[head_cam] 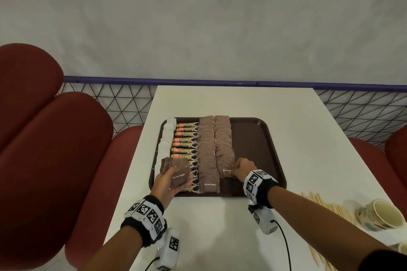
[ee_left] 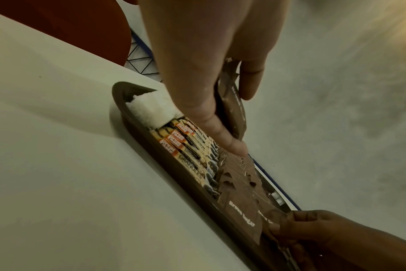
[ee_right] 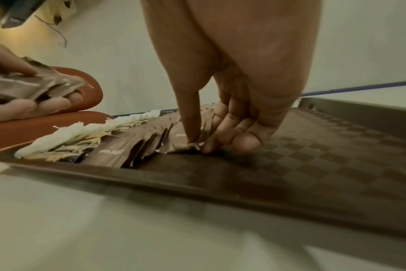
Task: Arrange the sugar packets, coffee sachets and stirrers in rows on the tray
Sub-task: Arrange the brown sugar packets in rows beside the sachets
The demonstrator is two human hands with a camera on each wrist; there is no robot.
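Note:
A dark brown tray (head_cam: 264,138) on the white table holds a row of white sugar packets (head_cam: 165,138), a row of coffee sachets (head_cam: 185,145) and two rows of brown sugar packets (head_cam: 207,149). My left hand (head_cam: 171,182) grips a stack of brown sugar packets (head_cam: 178,174) above the tray's near left corner. My right hand (head_cam: 242,168) pinches the nearest packet (head_cam: 226,171) of the second brown row, down on the tray floor (ee_right: 313,155). In the left wrist view the held stack (ee_left: 234,113) sits between thumb and fingers.
Wooden stirrers (head_cam: 330,209) lie on the table at the near right, beside a paper cup (head_cam: 378,215). Red padded seats (head_cam: 44,138) flank the table. A purple railing with mesh (head_cam: 220,83) runs behind. The tray's right half is bare.

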